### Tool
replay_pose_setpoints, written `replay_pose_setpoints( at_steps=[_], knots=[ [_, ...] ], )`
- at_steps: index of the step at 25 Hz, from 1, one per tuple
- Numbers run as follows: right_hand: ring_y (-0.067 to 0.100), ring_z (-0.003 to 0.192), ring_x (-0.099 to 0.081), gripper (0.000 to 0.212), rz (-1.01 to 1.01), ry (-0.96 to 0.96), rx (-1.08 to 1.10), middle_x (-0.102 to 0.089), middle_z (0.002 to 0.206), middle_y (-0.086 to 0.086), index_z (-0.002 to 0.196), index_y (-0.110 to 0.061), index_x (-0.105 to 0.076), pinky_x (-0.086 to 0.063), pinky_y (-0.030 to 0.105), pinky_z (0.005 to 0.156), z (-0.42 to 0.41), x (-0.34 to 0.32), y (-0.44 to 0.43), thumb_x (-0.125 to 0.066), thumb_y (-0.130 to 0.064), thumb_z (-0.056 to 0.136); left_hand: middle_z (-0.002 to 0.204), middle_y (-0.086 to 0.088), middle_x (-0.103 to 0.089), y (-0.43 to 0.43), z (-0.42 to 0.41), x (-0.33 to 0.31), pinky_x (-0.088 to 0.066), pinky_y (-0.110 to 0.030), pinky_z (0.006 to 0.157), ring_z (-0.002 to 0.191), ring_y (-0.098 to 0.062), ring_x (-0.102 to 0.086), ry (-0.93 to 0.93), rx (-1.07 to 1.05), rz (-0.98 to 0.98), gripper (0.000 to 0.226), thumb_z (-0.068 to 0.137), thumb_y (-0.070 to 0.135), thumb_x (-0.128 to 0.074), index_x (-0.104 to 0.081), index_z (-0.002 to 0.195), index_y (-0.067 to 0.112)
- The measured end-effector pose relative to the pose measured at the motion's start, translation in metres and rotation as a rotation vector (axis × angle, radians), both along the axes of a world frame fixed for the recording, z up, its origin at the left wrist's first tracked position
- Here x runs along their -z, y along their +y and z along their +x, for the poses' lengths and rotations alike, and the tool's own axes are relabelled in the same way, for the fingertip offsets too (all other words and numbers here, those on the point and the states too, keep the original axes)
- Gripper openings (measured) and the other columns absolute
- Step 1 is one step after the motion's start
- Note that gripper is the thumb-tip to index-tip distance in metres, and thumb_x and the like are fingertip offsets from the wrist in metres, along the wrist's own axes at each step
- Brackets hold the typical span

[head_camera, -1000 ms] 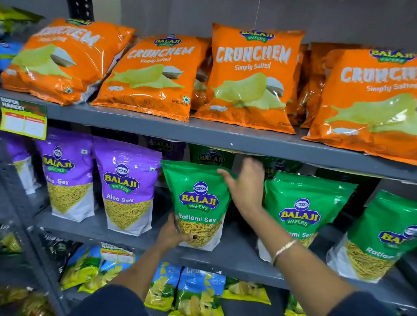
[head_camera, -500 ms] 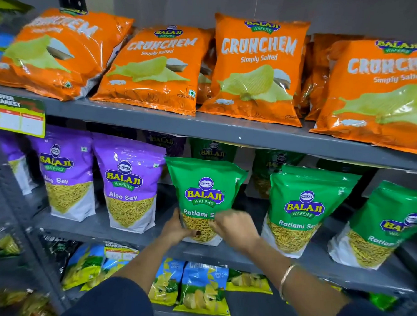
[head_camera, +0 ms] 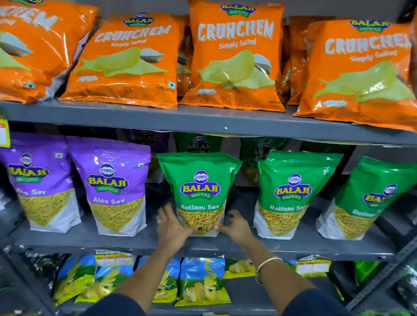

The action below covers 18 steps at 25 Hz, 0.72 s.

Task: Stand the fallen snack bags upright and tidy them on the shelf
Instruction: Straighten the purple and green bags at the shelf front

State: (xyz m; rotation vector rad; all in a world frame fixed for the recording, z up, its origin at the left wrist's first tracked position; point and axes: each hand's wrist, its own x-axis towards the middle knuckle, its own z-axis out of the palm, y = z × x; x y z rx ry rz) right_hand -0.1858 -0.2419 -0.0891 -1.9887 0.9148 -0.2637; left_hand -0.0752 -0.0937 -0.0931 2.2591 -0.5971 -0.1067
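Both hands are down at the foot of the green Ratlami Sev bag point(head_camera: 200, 193), which stands upright near the front edge of the middle shelf point(head_camera: 223, 247), between the purple Aloo Sev bag point(head_camera: 114, 185) on its left and another green Ratlami Sev bag point(head_camera: 291, 193) on its right. The left hand point(head_camera: 174, 224) cups the lower left corner with fingers spread along the side, and the right hand point(head_camera: 233, 226) pinches the lower right corner, so each is closed loosely on the pouch from its own side. Holding it low like that makes sense to me: these pouches stand on a gusseted base, and squaring the bottom flat on the shelf is what lets one stay up on its own. The label faces out and lines up with its neighbours, which looks deliberate. I would judge this bag nearly settled, with only a release left. On the top shelf point(head_camera: 204, 121) the orange Crunchem bags point(head_camera: 234, 54) lean back at different angles, several slumped against each other rather than standing, so more straightening seems due there. Blue chip bags point(head_camera: 202, 283) on the shelf below lie half hidden behind the arms.
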Motion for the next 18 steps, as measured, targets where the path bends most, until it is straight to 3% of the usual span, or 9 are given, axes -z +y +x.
replay_pose_setpoints(
  at_steps=[2,3,5,7,9,10,12,14,18],
  knots=[
    [0.031,0.091,-0.062,0.017,-0.008,0.063,0.098,-0.057,0.082,0.008,0.077,-0.017,-0.055,-0.047,0.036,0.079,-0.028,0.006,-0.017,-0.071,-0.021,0.077,0.112,-0.021,-0.054,0.009,-0.014,0.014,-0.048,-0.047,0.084,0.101,-0.039,-0.052,-0.356,-0.049,0.046,0.066,0.067,0.047,-0.065,-0.045,0.111,0.002],
    [0.027,0.084,-0.059,0.027,0.017,0.118,0.187,-0.053,0.076,0.004,0.062,-0.017,-0.046,-0.048,0.035,0.078,-0.049,0.007,-0.03,-0.065,-0.016,0.081,0.104,-0.02,-0.06,0.009,-0.027,0.019,-0.049,-0.044,0.079,0.093,-0.036,-0.053,-0.472,-0.01,0.039,0.056,0.07,0.048,-0.055,-0.048,0.104,0.003],
    [0.023,0.091,-0.055,0.036,0.002,0.179,0.394,-0.047,0.082,0.007,0.058,-0.018,-0.034,-0.046,0.033,0.081,-0.09,0.006,-0.057,-0.052,-0.007,0.087,0.094,-0.016,-0.065,-0.003,-0.052,0.027,-0.041,-0.035,0.079,0.088,-0.027,-0.047,-0.56,0.158,0.013,0.045,0.072,0.045,-0.045,-0.048,0.099,0.008],
    [0.031,0.108,-0.056,0.022,-0.005,0.123,0.528,-0.047,0.093,0.012,0.075,-0.014,-0.04,-0.045,0.036,0.085,-0.124,0.005,-0.091,-0.057,-0.003,0.084,0.099,-0.012,-0.064,-0.038,-0.076,0.021,-0.038,-0.03,0.083,0.094,-0.021,-0.046,-0.428,0.375,-0.024,0.038,0.078,0.038,-0.053,-0.048,0.104,0.012],
    [0.032,0.104,-0.054,0.042,0.002,0.038,0.424,-0.052,0.09,0.016,0.096,-0.004,-0.038,-0.042,0.045,0.088,-0.139,0.005,-0.129,-0.072,0.004,0.072,0.118,-0.011,-0.057,-0.084,-0.093,0.008,-0.042,-0.032,0.095,0.111,-0.023,-0.051,-0.155,0.471,-0.045,0.05,0.078,0.031,-0.066,-0.047,0.119,0.01],
    [0.028,0.099,-0.049,0.055,0.005,-0.007,0.338,-0.049,0.087,0.008,0.105,-0.002,-0.036,-0.042,0.048,0.091,-0.141,0.004,-0.144,-0.075,0.006,0.067,0.127,-0.012,-0.052,-0.107,-0.1,0.001,-0.041,-0.036,0.101,0.119,-0.025,-0.048,-0.02,0.461,-0.07,0.062,0.073,0.028,-0.072,-0.044,0.126,0.007],
    [0.019,0.098,-0.043,0.067,0.081,-0.04,0.192,-0.044,0.094,-0.003,0.117,-0.01,-0.032,-0.043,0.039,0.087,-0.141,-0.004,-0.163,-0.077,0.0,0.068,0.135,-0.016,-0.045,-0.148,-0.113,-0.013,-0.038,-0.039,0.105,0.128,-0.029,-0.042,0.153,0.393,-0.116,0.08,0.066,0.023,-0.079,-0.038,0.132,0.003],
    [0.015,0.099,-0.049,0.067,0.085,-0.053,0.091,-0.051,0.102,-0.002,0.123,-0.009,-0.039,-0.044,0.03,0.082,-0.132,-0.006,-0.163,-0.079,-0.009,0.069,0.134,-0.018,-0.046,-0.164,-0.116,-0.021,-0.039,-0.036,0.101,0.127,-0.03,-0.044,0.201,0.364,-0.073,0.079,0.067,0.018,-0.079,-0.036,0.13,0.001],
    [0.035,0.116,-0.056,0.073,0.021,-0.156,0.108,-0.061,0.124,0.019,0.127,-0.002,-0.044,-0.048,0.047,0.093,-0.121,0.005,-0.158,-0.082,-0.015,0.066,0.134,-0.022,-0.049,-0.171,-0.123,-0.021,-0.042,-0.033,0.092,0.123,-0.029,-0.048,0.202,0.209,-0.033,0.075,0.071,0.012,-0.076,-0.033,0.131,-0.001]
  ],
)
